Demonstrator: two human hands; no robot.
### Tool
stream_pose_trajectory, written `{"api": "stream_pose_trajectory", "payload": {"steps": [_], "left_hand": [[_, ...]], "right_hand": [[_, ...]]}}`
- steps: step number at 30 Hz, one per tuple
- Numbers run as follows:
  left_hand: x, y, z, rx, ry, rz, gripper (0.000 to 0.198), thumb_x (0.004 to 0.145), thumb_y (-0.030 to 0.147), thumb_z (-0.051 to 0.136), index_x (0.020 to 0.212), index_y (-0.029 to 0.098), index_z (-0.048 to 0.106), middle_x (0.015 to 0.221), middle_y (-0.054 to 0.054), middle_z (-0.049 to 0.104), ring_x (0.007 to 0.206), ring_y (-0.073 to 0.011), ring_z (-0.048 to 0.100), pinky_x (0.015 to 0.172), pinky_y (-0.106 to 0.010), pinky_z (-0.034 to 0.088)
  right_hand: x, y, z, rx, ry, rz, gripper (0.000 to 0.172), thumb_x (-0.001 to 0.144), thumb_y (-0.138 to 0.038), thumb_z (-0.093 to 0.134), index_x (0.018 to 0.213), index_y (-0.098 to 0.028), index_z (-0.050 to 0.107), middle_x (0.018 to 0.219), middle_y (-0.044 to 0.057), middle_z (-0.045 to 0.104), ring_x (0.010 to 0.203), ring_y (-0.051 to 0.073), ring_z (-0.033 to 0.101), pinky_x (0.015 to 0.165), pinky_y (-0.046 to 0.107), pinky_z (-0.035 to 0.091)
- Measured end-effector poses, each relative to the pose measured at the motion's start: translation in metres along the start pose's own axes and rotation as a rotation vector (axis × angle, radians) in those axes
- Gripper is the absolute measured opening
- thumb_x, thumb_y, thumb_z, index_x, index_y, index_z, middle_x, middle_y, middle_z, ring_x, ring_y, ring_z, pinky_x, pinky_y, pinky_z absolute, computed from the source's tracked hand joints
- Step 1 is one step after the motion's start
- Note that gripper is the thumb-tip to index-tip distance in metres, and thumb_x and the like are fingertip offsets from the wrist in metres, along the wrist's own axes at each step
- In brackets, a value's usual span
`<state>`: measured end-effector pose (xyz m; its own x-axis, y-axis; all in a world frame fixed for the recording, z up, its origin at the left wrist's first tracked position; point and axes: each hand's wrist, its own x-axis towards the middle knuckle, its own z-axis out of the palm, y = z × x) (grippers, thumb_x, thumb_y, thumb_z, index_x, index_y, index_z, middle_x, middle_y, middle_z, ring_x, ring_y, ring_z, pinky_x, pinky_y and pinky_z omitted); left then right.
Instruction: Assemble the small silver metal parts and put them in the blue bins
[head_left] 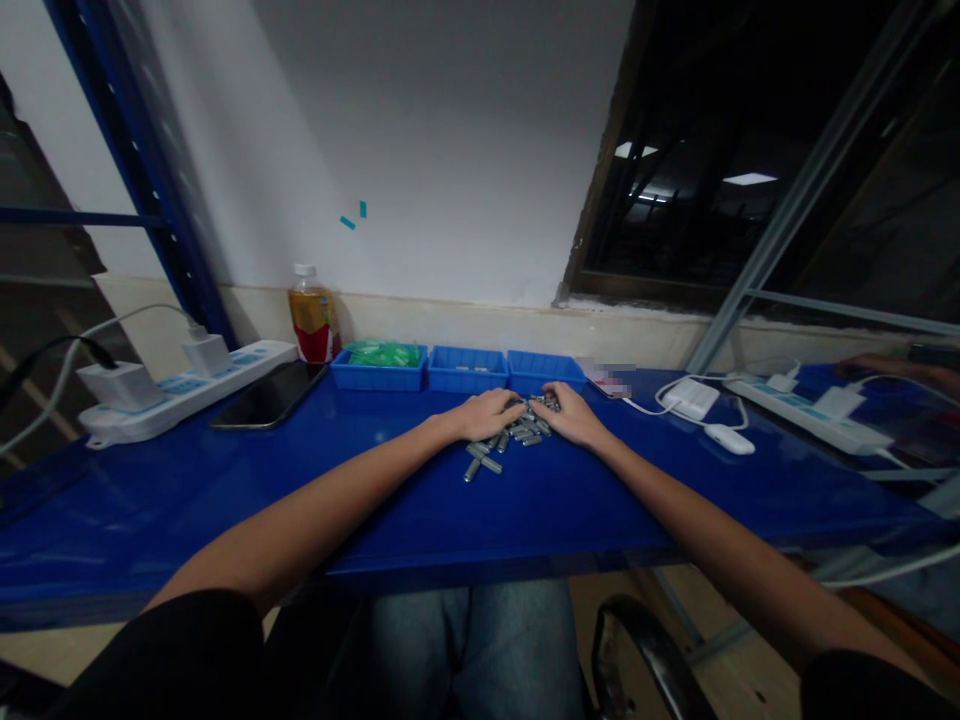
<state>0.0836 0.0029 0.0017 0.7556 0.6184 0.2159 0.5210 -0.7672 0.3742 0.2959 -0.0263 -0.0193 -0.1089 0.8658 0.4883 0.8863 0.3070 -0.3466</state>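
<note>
A heap of several small grey metal cylinders (517,432) lies on the blue table (375,500), just in front of three blue trays. My left hand (487,413) rests palm down on the left side of the heap, fingers curled over the pieces. My right hand (568,413) rests on the right side, fingers also bent over the pieces. Whether either hand grips a piece is hidden under the fingers. A few cylinders (482,464) lie loose nearer to me.
Three blue trays stand at the back: the left tray (379,375) holds green items, the middle tray (466,370), the right tray (541,367). A drink bottle (312,322), a dark phone (268,396), a power strip (180,392) with chargers lie left; white adapters (691,398) and another strip (810,415) lie right.
</note>
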Motion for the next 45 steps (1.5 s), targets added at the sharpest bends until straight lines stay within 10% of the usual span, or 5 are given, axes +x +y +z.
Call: {"api": "stream_pose_trajectory", "payload": {"steps": [19,29,35,45], "left_hand": [[-0.070,-0.031,-0.034,0.121,-0.003,0.010,0.044,0.088,0.035,0.046,0.128,0.017,0.047,0.133,-0.013,0.051,0.120,-0.0263,0.049,0.101,-0.042,0.038],[-0.035,-0.038,-0.035,0.247,0.189,-0.022,0.043,0.089,0.026,0.041,0.131,0.016,0.044,0.124,-0.012,0.058,0.112,-0.0233,0.056,0.096,-0.034,0.043],[-0.028,-0.027,-0.039,0.428,0.298,-0.302,0.043,0.093,0.041,0.037,0.131,0.023,0.043,0.112,-0.011,0.066,0.098,-0.0273,0.064,0.081,-0.037,0.048],[-0.011,-0.025,-0.034,0.456,0.360,-0.422,0.040,0.094,0.044,0.035,0.117,0.017,0.054,0.100,-0.014,0.068,0.095,-0.0294,0.065,0.080,-0.038,0.048]], "right_hand": [[0.010,-0.017,0.003,-0.072,-0.237,-0.159,0.046,0.086,-0.055,0.050,0.113,-0.020,0.062,0.109,0.009,0.057,0.106,0.024,0.050,0.094,0.042,0.040],[0.028,-0.032,0.009,0.035,-0.135,-0.230,0.033,0.087,-0.037,0.055,0.111,-0.015,0.060,0.109,0.010,0.061,0.104,0.020,0.055,0.093,0.035,0.041],[0.052,-0.034,0.027,-0.200,-0.240,-0.160,0.041,0.088,-0.048,0.049,0.102,-0.013,0.064,0.105,0.013,0.058,0.101,0.023,0.053,0.090,0.034,0.041],[0.025,-0.061,0.021,-0.021,-0.204,-0.224,0.032,0.090,-0.041,0.052,0.098,-0.015,0.068,0.093,0.009,0.061,0.092,0.020,0.055,0.085,0.032,0.040]]}}
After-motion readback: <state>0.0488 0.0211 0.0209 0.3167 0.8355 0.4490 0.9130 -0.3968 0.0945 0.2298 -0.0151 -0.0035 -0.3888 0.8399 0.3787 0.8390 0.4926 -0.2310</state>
